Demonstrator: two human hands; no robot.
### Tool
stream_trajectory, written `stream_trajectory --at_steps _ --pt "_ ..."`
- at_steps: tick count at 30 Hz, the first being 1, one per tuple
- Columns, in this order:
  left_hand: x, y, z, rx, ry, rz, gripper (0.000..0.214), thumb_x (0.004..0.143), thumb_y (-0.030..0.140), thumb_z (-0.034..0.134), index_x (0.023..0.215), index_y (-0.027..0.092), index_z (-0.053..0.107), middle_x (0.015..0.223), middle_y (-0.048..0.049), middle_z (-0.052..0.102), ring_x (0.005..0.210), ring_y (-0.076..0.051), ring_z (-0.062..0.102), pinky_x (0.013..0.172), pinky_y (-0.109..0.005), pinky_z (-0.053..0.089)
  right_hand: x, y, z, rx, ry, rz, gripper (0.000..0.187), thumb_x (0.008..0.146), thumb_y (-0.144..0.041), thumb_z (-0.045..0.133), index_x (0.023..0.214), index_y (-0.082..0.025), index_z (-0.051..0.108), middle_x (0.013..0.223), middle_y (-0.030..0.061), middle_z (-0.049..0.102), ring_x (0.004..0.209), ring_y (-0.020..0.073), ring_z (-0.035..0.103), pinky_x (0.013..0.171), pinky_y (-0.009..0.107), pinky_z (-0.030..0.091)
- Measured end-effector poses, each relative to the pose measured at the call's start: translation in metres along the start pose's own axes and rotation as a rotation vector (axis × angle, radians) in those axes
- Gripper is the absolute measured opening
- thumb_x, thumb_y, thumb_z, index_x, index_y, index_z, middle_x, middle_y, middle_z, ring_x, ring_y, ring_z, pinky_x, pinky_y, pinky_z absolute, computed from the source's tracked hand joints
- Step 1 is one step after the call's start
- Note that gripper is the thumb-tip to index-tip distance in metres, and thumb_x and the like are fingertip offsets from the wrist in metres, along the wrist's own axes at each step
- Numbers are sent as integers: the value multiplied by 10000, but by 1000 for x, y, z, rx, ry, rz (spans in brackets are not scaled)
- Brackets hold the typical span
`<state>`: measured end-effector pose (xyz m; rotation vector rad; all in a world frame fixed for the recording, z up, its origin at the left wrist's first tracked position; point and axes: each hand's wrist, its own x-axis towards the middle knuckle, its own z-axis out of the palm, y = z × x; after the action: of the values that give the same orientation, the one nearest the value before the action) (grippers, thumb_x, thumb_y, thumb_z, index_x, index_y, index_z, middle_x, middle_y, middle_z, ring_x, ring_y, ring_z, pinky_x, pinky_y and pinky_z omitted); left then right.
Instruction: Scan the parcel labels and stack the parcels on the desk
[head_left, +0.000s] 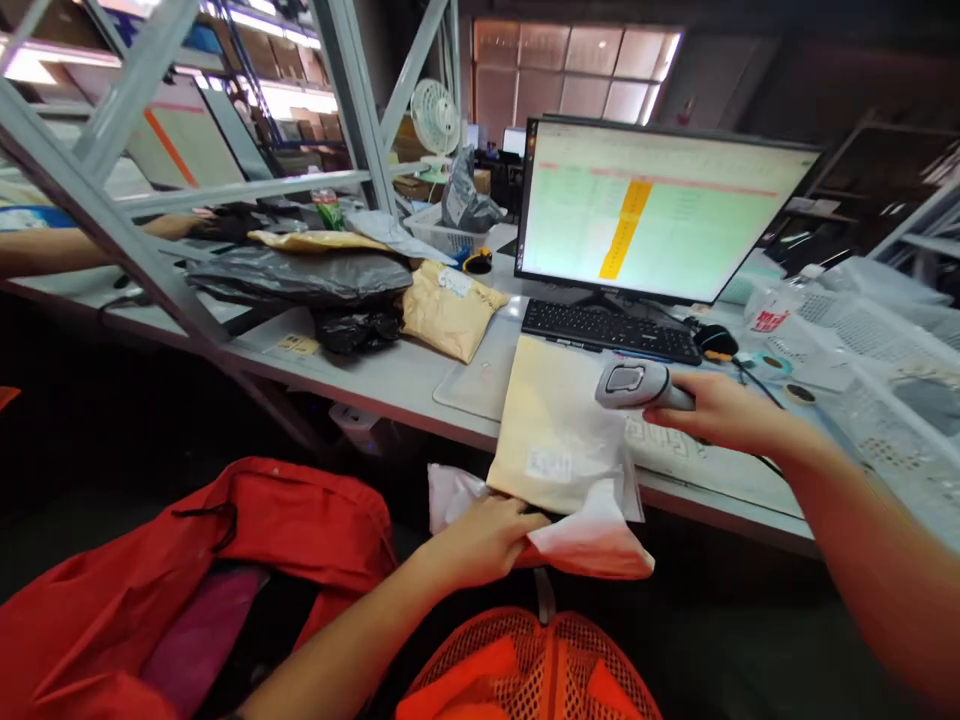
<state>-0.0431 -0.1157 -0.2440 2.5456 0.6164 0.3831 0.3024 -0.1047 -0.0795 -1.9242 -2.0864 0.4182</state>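
My right hand (727, 408) is closed round the handle of a grey barcode scanner (637, 385), whose head sits above a pale yellow envelope (536, 410). The envelope lies at the table's front edge, a white label on its lower part. Just below that label, my left hand (491, 538) is closed on a crumpled white plastic mailing bag (592, 535) that hangs past the edge. Its fingertips are partly hidden under the envelope's near edge, so I cannot tell whether they also grip the envelope.
A monitor (667, 215) and black keyboard (607, 330) stand behind the envelope. Grey and tan parcels (300, 275) are piled at left beside a metal frame (150, 240). White plastic baskets (907, 400) are at right. A red sack (300, 500) sits below left. Another person's arm (82, 250) reaches in at far left.
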Motion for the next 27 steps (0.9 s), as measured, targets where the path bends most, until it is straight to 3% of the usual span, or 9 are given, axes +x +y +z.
stream_trajectory --at_steps 3,6,10,12,14,17,19,22,27 --pt "-4 -10 12 -123 94 31 364 919 176 550 1213 242 755 1138 -97 777 1050 -263 726 931 -344 553 23 67 4 -294 160 222 439 893 -584 639 1045 -180 723 986 115 752 892 296 685 743 341 499" --pt "-4 -22 28 -284 228 -8 334 891 148 499 1063 200 781 1029 -102 794 968 -254 744 868 -328 569 34 132 21 -378 266 446 495 963 -510 570 1238 -111 673 1126 191 737 1040 343 693 812 369 497" --pt "1 -36 51 -430 417 -110 339 879 177 483 1027 180 788 1012 -116 805 961 -289 755 851 -373 592 30 177 51 -359 290 644 588 990 -443 537 1416 -39 565 1225 253 703 1144 373 678 911 415 504" --pt "5 -41 61 -487 492 -173 378 893 205 487 1130 184 780 1132 -123 797 1064 -310 744 937 -416 593 27 178 60 -350 283 693 599 982 -422 538 1416 -11 560 1244 280 684 1166 396 662 952 445 500" --pt "8 -45 68 -532 547 -236 436 917 236 493 1276 185 736 1268 -131 761 1214 -315 699 1072 -452 549 31 168 63 -375 393 701 602 986 -408 513 1425 2 552 1320 309 635 1246 430 604 1023 488 468" --pt "10 -46 72 -549 572 -302 529 946 264 503 1454 179 624 1375 -147 707 1394 -298 591 1218 -481 431 54 146 60 -357 549 586 587 1035 -343 392 1507 -8 488 1481 304 532 1401 423 467 1148 512 369" --pt "10 -44 69 -531 567 -322 541 956 271 496 1480 187 602 1370 -149 706 1413 -290 576 1228 -479 419 81 136 57 -271 445 491 538 1042 -309 391 1504 -70 530 1449 243 594 1372 367 512 1149 455 383" --pt "7 -40 59 -498 566 -339 535 952 263 488 1466 195 621 1346 -149 719 1386 -298 599 1193 -475 456 121 131 56 -173 246 454 485 982 -283 555 1441 -145 626 1331 178 694 1240 318 624 1065 372 460" --pt "-1 -32 47 -431 561 -369 517 906 231 481 1371 181 701 1300 -160 744 1292 -318 665 1092 -466 538 154 126 58 -110 222 524 609 982 -204 541 1581 -110 479 1413 262 626 1274 356 621 1073 450 467"
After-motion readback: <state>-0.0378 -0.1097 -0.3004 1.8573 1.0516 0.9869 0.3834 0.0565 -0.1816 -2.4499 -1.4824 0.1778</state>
